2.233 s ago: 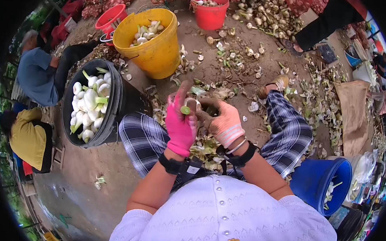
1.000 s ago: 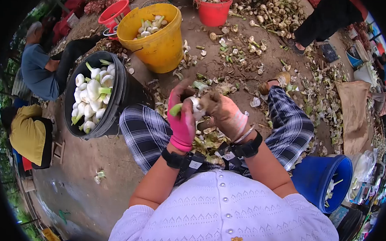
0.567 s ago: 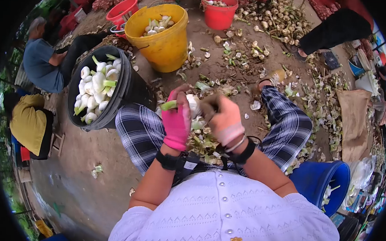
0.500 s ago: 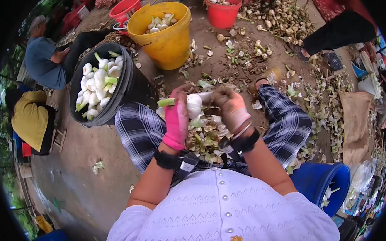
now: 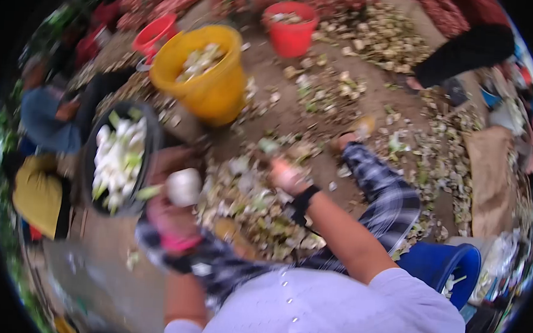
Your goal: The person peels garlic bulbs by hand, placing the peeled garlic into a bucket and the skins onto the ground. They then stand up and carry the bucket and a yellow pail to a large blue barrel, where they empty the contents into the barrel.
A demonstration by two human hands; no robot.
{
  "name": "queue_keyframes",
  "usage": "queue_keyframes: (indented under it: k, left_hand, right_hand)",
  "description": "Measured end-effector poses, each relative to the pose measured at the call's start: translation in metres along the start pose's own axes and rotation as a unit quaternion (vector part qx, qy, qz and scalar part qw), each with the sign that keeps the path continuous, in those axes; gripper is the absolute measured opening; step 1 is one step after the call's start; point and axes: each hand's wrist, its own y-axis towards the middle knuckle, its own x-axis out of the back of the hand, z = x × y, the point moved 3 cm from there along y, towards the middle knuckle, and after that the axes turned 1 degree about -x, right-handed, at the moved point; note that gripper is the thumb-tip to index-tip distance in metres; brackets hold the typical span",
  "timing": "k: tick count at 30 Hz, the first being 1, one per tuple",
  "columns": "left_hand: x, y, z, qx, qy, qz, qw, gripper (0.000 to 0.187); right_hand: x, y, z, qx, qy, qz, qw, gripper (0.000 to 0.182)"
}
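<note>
A white garlic bulb [image 5: 184, 187] with a short green stem is in my left hand [image 5: 170, 219], which wears a pink glove. The fingers are closed on it, though motion blurs them. Just left of that hand stands a dark bucket [image 5: 153, 137] holding trimmed white garlic bulbs. My right hand [image 5: 287, 175], in a pale glove, is over the litter of garlic skins [image 5: 246, 204] between my legs. Blur smears its fingers, and I cannot make out anything held in them.
A yellow bucket [image 5: 213, 97] and a red bucket [image 5: 290, 36] hold more garlic ahead. Behind them lies a garlic heap [image 5: 393, 40]. A blue bucket [image 5: 427, 262] is beside my right hip. Two people [image 5: 49, 119] [image 5: 39, 194] sit at left; another person's dark-clad leg [image 5: 465, 55] extends in at right.
My hands have separated. The left has carried the garlic bulb leftward to the dark bucket, while the right has let go and dropped slightly lower. The view has also shifted.
</note>
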Motion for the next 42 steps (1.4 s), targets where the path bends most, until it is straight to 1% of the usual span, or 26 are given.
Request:
queue_keyframes:
  k: [1,2,3,5,6,7,9,11,13,15,16,17,19,20,21,23,24,25,26,27,28,31,35,38,41,42]
  left_hand:
    - [0.032,0.02,-0.024,-0.102,0.099,-0.07,0.987,0.039]
    - [0.064,0.038,-0.047,-0.184,0.207,-0.16,0.947,0.038]
    - [0.106,0.062,-0.073,-0.238,0.266,-0.141,0.924,0.036]
    - [0.194,0.096,-0.105,-0.203,0.529,-0.256,0.783,0.035]
    - [0.26,0.115,-0.109,-0.127,0.632,-0.225,0.731,0.041]
    - [0.255,0.121,-0.105,0.001,0.755,-0.193,0.626,0.045]
    - [0.29,0.115,-0.099,-0.003,0.76,-0.134,0.636,0.05]
    - [0.226,0.097,-0.08,-0.158,0.76,-0.224,0.589,0.049]
    - [0.135,0.098,-0.059,-0.183,0.728,-0.301,0.589,0.046]
    - [0.046,0.097,-0.024,-0.207,0.738,-0.282,0.577,0.047]
    - [0.033,0.09,-0.003,-0.221,0.706,-0.285,0.609,0.049]
    - [0.042,0.09,0.005,-0.22,0.746,-0.198,0.596,0.055]
    - [0.048,0.075,0.061,-0.163,0.663,-0.103,0.724,0.058]
    - [0.025,0.082,0.092,-0.144,0.623,-0.083,0.764,0.051]
    - [-0.004,0.089,0.109,-0.078,0.503,-0.072,0.857,0.04]
    - [-0.009,0.086,0.136,0.031,0.427,-0.02,0.904,0.038]
    - [-0.012,0.085,0.153,0.052,0.425,0.0,0.904,0.04]
    - [-0.015,0.088,0.166,0.046,0.421,0.042,0.905,0.048]
    - [-0.025,0.092,0.168,0.036,0.497,0.085,0.863,0.066]
    - [-0.032,0.091,0.173,0.013,0.463,0.088,0.882,0.083]
    - [-0.034,0.09,0.173,-0.03,0.51,0.101,0.853,0.091]
    - [-0.033,0.073,0.135,-0.108,0.526,0.004,0.844,0.074]
    - [-0.033,0.025,0.094,-0.151,0.543,-0.051,0.824,0.065]
    - [-0.033,-0.003,0.071,-0.236,0.597,-0.031,0.766,0.069]
    - [-0.032,-0.024,0.049,-0.171,0.569,-0.008,0.804,0.072]
    - [-0.032,-0.028,0.042,-0.18,0.556,0.016,0.811,0.07]
  right_hand:
    - [-0.018,0.004,-0.023,-0.15,-0.061,-0.008,0.987,0.041]
    - [-0.001,0.018,-0.026,-0.167,-0.168,0.021,0.971,0.042]
    - [0.031,0.025,-0.02,-0.201,-0.026,0.027,0.979,0.038]
    - [0.043,0.061,-0.089,-0.218,0.085,-0.141,0.962,0.027]
    - [0.062,0.076,-0.111,-0.29,0.007,-0.131,0.948,0.03]
    - [0.084,0.095,-0.133,-0.357,-0.07,-0.119,0.924,0.035]
    - [0.126,0.115,-0.184,-0.41,-0.176,-0.197,0.873,0.042]
    - [0.167,0.131,-0.24,-0.487,-0.211,-0.218,0.819,0.04]
    - [0.207,0.145,-0.3,-0.541,-0.192,-0.286,0.768,0.037]
    - [0.23,0.157,-0.354,-0.521,-0.223,-0.315,0.761,0.033]
    - [0.234,0.16,-0.374,-0.495,-0.258,-0.279,0.782,0.031]
    - [0.233,0.162,-0.389,-0.467,-0.291,-0.24,0.8,0.03]
    - [0.213,0.156,-0.4,-0.373,-0.31,-0.268,0.833,0.027]
    - [0.197,0.151,-0.396,-0.325,-0.195,-0.367,0.85,0.023]
    - [0.166,0.152,-0.432,-0.236,-0.032,-0.437,0.867,0.023]
    - [0.122,0.151,-0.372,-0.14,0.267,-0.383,0.873,0.027]
    - [0.106,0.146,-0.322,-0.124,0.263,-0.283,0.914,0.024]
    - [0.097,0.137,-0.244,-0.159,0.403,-0.188,0.881,0.031]
    - [0.084,0.128,-0.16,-0.175,0.609,-0.144,0.76,0.036]
    - [0.078,0.116,-0.102,-0.154,0.599,-0.074,0.783,0.045]
    - [0.064,0.103,-0.059,-0.11,0.624,-0.038,0.773,0.05]
    - [0.048,0.058,0.03,-0.061,0.659,-0.053,0.748,0.053]
    - [0.042,0.017,0.096,-0.04,0.589,-0.109,0.8,0.045]
    - [0.039,-0.009,0.125,-0.089,0.614,-0.136,0.772,0.031]
    - [0.048,-0.04,0.144,-0.089,0.6,-0.084,0.791,0.03]
    - [0.052,-0.047,0.143,-0.049,0.487,-0.12,0.864,0.03]
